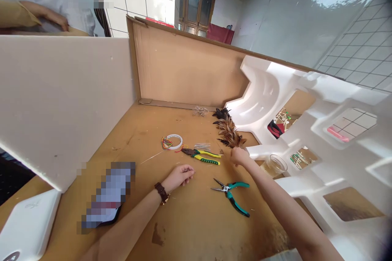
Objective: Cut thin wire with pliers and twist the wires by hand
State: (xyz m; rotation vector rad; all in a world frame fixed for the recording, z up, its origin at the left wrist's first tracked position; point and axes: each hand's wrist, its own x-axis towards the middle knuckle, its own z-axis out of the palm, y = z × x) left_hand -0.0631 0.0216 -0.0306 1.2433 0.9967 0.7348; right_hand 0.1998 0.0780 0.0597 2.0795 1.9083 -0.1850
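Note:
My right hand (pixel 239 156) is closed at the near end of a pile of brown feathers (pixel 227 128); its fingertips are partly hidden. Behind these lie black feathers (pixel 222 113). My left hand (pixel 180 174), with a watch at the wrist, rests above the table with its fingers curled together. Anything inside them is too small to make out. Yellow-green combination pliers (pixel 202 155) lie just beyond it, and teal needle-nose pliers (pixel 231 191) lie open between my forearms. Short metal pins (pixel 202 146) and a white ring (pixel 175 142) with coloured threads (pixel 166 143) are farther back.
A glass jar (pixel 275 165) stands beside my right forearm, near a moulded white foam piece (pixel 294 147). Tangled wire (pixel 200 110) lies by the cardboard wall (pixel 186 69). At left are a phone (pixel 108 195), a white box-shaped device (pixel 29 224) and a white panel (pixel 61 98). Another person's hand (pixel 53 18) shows behind it.

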